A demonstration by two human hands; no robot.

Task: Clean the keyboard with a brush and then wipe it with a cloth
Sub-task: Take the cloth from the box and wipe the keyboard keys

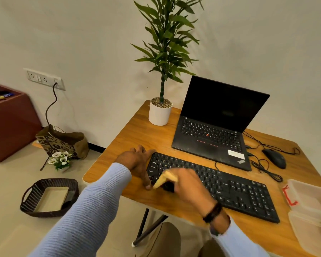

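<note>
Looking down, the keyboard lies across the table, with the laptop at its 12 o'clock. My left hand rests open, fingers spread, against its 9 o'clock end. My right hand, blurred, grips the brush, its bristles over the keys there.

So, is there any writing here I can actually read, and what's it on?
"ThinkPad": on the black laptop, at the near corner of its palm rest.
Key legends on the keyboard: too small to read.
White sticker on the laptop: blurred.
Print on the brown paper bag: not legible.
</note>
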